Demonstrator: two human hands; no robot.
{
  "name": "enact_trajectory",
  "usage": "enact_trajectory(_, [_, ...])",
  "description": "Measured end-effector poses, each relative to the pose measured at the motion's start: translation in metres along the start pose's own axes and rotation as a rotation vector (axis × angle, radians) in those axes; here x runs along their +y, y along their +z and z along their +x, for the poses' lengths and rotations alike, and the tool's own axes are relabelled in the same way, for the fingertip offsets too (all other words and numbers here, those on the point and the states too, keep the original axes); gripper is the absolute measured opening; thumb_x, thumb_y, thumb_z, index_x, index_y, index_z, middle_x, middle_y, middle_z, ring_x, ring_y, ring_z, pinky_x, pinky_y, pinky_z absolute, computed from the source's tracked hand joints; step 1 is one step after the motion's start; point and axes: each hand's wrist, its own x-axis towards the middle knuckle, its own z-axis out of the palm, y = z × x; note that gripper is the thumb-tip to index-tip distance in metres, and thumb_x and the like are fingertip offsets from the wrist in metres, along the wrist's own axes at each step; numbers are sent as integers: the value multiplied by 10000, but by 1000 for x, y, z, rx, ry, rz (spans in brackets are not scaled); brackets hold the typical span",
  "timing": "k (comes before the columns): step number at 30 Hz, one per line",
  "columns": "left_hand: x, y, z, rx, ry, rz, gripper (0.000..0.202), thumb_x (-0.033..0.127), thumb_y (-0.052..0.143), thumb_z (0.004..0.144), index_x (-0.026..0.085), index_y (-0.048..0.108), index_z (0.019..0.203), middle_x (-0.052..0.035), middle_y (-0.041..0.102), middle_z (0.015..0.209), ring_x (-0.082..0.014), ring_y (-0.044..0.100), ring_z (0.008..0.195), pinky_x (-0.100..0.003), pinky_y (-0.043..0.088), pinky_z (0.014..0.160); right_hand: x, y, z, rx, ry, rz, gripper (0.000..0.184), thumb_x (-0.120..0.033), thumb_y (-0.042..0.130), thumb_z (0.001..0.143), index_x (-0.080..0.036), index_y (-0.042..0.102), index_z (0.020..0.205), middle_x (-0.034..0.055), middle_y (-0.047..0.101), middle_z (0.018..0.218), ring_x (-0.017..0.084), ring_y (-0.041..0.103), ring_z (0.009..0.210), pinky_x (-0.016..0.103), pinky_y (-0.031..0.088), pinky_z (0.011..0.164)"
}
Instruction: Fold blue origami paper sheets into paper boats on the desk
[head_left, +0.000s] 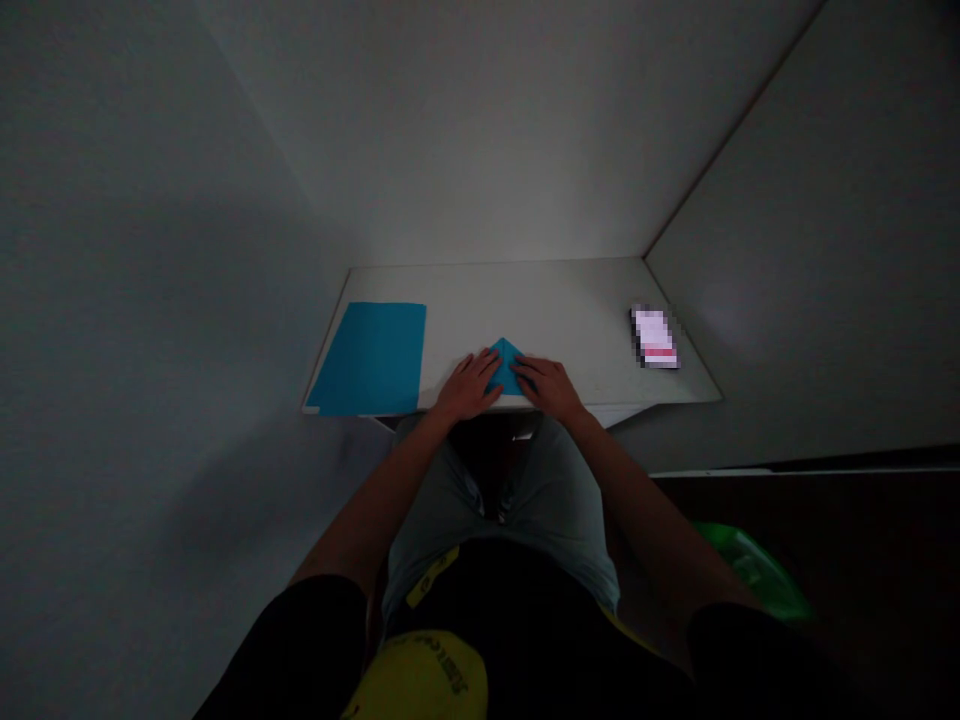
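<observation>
A small folded piece of blue paper (pixel 507 372) lies near the front edge of the white table, its pointed top facing the wall. My left hand (pixel 472 386) rests flat on the paper's left side, fingers stretched out over its edge. From the other side, my right hand (pixel 549 385) lies with its fingers extended onto the paper's right part. Both hands touch the paper and the tabletop, and neither grips anything. The paper's lower corners are partly hidden under the fingers.
Larger blue sheets (pixel 382 355) lie at the left of the white table (pixel 555 300), reaching its front edge. A phone (pixel 655 337) with a lit, pixelated screen lies at the right. Walls enclose the table behind and beside. A green plastic object (pixel 754 570) sits low at the right.
</observation>
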Motion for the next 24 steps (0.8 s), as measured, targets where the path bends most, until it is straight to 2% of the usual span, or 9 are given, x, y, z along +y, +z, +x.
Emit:
enact_trajectory(5, [6, -5, -4, -16, 17, 8, 754, 580, 487, 1077, 159, 383, 1695, -128, 307, 1791, -279, 227, 1688, -509, 150, 1394, -8, -4, -12, -25, -7, -32, 491, -453, 521, 1092, -241, 640, 1519, 109, 560, 1640, 300, 555, 1478, 520, 434, 1198])
enact_trajectory(8, [4, -7, -7, -24, 23, -23, 809, 646, 570, 1032, 181, 420, 1677, -120, 338, 1780, -279, 282, 1670, -506, 153, 1394, -3, -10, -17, -66, -31, -33, 588, -569, 607, 1046, -257, 617, 1545, 103, 533, 1663, 322, 546, 1489, 533, 418, 1209])
enact_trajectory(11, [-2, -9, -10, -52, 53, -46, 793, 643, 643, 999, 194, 493, 1635, -123, 396, 1752, -273, 340, 1647, -494, 169, 1390, 5, -19, -17, -117, -60, -21, 672, -632, 704, 978, -259, 631, 1533, 104, 546, 1652, 332, 562, 1478, 534, 420, 1204])
enact_trajectory(17, [-8, -19, -9, -135, 68, -98, 690, 614, 668, 992, 234, 591, 1562, -102, 437, 1729, -254, 406, 1614, -495, 213, 1376, 13, -30, -9, -215, -96, -2, 584, -612, 701, 995, -318, 666, 1498, 64, 574, 1630, 326, 592, 1449, 539, 445, 1165])
enact_trajectory(21, [-6, -28, -2, -153, 55, -130, 568, 560, 585, 1048, 228, 650, 1505, -104, 491, 1692, -245, 442, 1593, -491, 261, 1358, 15, -31, -5, -222, -113, -21, 501, -577, 642, 1044, -321, 692, 1473, 56, 593, 1614, 315, 623, 1418, 514, 478, 1137])
enact_trajectory(24, [-5, -31, 3, -153, 53, -138, 468, 494, 535, 1078, 259, 702, 1446, -70, 557, 1645, -237, 493, 1559, -466, 310, 1341, 16, -33, -3, -223, -122, -13, 440, -537, 585, 1081, -340, 707, 1455, 39, 613, 1594, 299, 645, 1398, 495, 500, 1113])
